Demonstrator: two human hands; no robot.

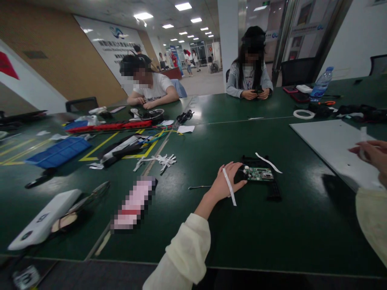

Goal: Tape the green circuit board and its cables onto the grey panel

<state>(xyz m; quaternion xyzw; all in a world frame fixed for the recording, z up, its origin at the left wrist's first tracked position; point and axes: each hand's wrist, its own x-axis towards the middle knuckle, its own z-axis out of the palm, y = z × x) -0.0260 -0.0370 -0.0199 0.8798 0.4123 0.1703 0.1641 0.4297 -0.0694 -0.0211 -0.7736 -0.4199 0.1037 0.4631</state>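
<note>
Circuit board (260, 174) just right of the left hand (227, 180)! Bottle (322, 85) behind it to the right, tray (59, 153) far left.

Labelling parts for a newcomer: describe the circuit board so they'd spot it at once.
On the dark green table, find the left hand with a white strip across its back. Just right of that hand lies the circuit board, among black pieces. Unlike those plain black pieces, it is green and dotted with small components.
</note>
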